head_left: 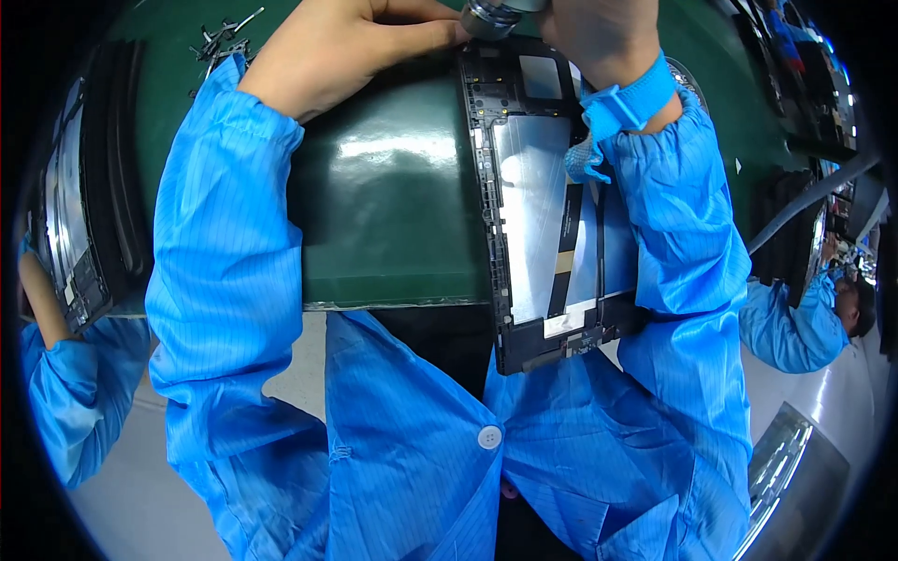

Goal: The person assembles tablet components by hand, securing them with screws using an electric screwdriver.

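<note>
An opened tablet frame [535,206], black-rimmed with a silver metal plate and a dark ribbon cable inside, lies lengthwise before me. Its near end juts past the table's front edge. My left hand [341,51] reaches to its far left corner, thumb and finger closed together there; what they pinch is hidden. At that far end is a cylindrical tool with a shiny metal collar [490,17], its upper body cut off by the picture edge. My right hand [603,42], with a blue wrist strap [629,105], is closed round the tool's grey body; its fingertips are mostly out of sight.
Small black parts [224,42] lie in a heap on the green table [383,234] at the far left. Dark stacked panels [117,168] stand along the left side. Co-workers' blue sleeves [795,323] show at both sides. A round shiny dish [687,79] sits behind my right wrist.
</note>
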The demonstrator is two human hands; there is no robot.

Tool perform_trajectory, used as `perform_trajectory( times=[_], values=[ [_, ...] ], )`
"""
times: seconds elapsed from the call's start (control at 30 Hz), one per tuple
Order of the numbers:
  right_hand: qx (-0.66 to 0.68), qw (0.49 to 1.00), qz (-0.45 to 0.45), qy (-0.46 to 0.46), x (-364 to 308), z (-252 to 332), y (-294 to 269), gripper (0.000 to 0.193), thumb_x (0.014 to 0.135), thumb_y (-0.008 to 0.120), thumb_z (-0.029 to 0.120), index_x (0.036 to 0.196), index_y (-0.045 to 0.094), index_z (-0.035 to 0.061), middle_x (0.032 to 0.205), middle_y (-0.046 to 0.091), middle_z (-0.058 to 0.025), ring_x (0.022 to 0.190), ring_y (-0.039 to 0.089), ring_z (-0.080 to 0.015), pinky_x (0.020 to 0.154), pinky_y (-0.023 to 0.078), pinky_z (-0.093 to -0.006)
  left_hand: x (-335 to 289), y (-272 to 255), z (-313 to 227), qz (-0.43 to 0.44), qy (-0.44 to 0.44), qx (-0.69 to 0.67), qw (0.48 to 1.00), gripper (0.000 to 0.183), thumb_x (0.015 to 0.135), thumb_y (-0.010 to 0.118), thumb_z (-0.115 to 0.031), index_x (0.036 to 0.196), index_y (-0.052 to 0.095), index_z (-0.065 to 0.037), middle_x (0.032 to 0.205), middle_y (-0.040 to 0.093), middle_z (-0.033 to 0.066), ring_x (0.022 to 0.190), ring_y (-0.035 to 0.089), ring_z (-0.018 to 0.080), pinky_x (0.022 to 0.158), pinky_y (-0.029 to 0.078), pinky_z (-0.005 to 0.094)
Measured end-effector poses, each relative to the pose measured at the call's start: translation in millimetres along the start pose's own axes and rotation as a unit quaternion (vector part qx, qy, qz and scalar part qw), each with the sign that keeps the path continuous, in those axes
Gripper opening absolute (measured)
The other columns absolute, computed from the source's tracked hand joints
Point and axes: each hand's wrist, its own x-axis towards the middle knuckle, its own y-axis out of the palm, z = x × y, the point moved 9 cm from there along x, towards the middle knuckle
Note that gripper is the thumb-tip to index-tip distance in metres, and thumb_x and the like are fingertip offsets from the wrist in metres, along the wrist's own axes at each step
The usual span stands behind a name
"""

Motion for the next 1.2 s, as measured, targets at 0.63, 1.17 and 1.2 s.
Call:
perform_trajectory(
  times=[0.63, 1.17, 1.2],
  values=[
    [0.072, 0.994, -0.054, 0.067, 0.0, -5.1, 1.1, 0.018, 0.095, 0.064, 0.011, 0.085, 0.065, -0.0036, 0.064, 0.064, -0.0057, 0.045, 0.055, -0.0082, 0.040, 0.039, -0.0253, -7.4, -2.0, -17.7, -0.015, -0.054, -0.039, 0.998, 0.027, 0.090, 0.071, -0.018, 0.104, 0.074, 0.005, 0.087, 0.074, 0.0097, 0.080, 0.064, 0.0104, 0.074, 0.052, 0.0271],
    [0.080, 0.985, -0.148, -0.029, -5.4, 80.7, -110.4, 0.021, 0.091, 0.061, 0.008, 0.105, 0.067, -0.0065, 0.087, 0.072, -0.0162, 0.057, 0.065, -0.0176, 0.058, 0.057, -0.0296, -151.4, 111.1, -128.5, -0.132, 0.045, 0.295, 0.945, 0.056, 0.080, 0.081, -0.021, 0.131, 0.062, -0.005, 0.141, 0.053, 0.0224, 0.119, 0.058, 0.0448, 0.103, 0.046, 0.0515],
    [0.054, 0.980, -0.192, -0.003, -16.2, 89.2, -131.0, 0.023, 0.088, 0.060, 0.008, 0.104, 0.067, -0.0066, 0.090, 0.072, -0.0166, 0.055, 0.063, -0.0169, 0.055, 0.056, -0.0290, -141.4, 101.8, -123.7, -0.136, 0.045, 0.297, 0.944, 0.054, 0.082, 0.079, -0.018, 0.132, 0.062, -0.004, 0.142, 0.053, 0.0222, 0.119, 0.059, 0.0431, 0.102, 0.047, 0.0481]
  ],
)
